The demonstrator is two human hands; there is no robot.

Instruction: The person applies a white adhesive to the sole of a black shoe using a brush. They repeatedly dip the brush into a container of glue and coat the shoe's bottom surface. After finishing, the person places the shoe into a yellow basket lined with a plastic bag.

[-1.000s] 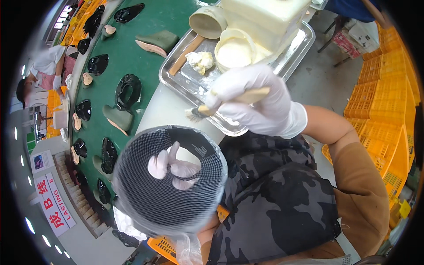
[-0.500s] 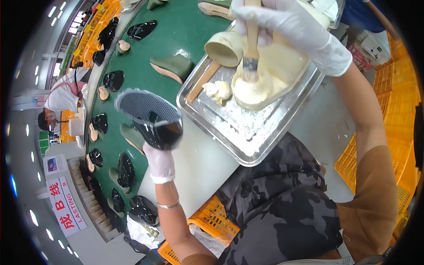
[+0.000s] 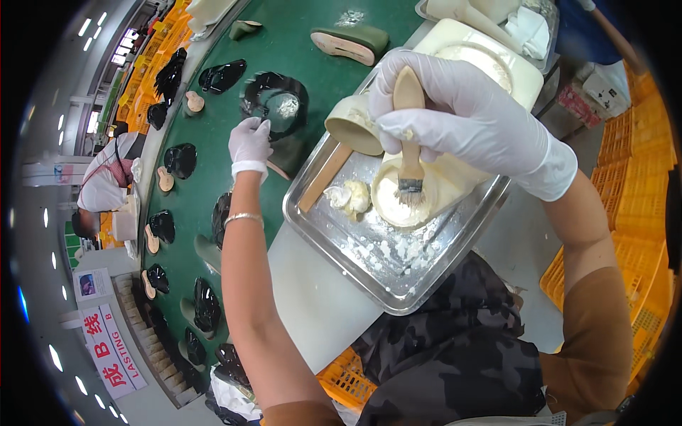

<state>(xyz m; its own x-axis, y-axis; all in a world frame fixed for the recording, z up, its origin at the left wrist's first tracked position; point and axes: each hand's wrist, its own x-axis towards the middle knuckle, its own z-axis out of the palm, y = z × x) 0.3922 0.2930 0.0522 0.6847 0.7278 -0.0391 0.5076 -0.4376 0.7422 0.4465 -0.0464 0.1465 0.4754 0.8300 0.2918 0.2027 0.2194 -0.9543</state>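
Observation:
Over the green surface, my left hand (image 3: 250, 145) is closed at the near edge of a glossy black shoe upper (image 3: 301, 110). The upper is slightly blurred, and its open middle shows the surface below. My right hand (image 3: 462, 117) grips the wooden handle of a flat paint brush (image 3: 410, 167). The bristles are down at the mouth of a cream plastic container (image 3: 455, 188) holding white paste (image 3: 391, 199). A beige cup-like piece (image 3: 353, 126) sits beside the right fingertips. All of this paste gear lies in a metal tray (image 3: 398, 302) with white smears.
A green shoe last (image 3: 352, 44) with a pale sole lies on the green belt (image 3: 206, 131) beyond the tray. Several black uppers (image 3: 206, 305) and lasts line the belt at left. Orange crates (image 3: 348, 376) stand by my lap and at right. Another person (image 3: 106, 174) is across the belt.
My left hand has carried the black upper up and away from me onto the belt area. The right hand and brush have come nearer, and the tray appears lower in view.

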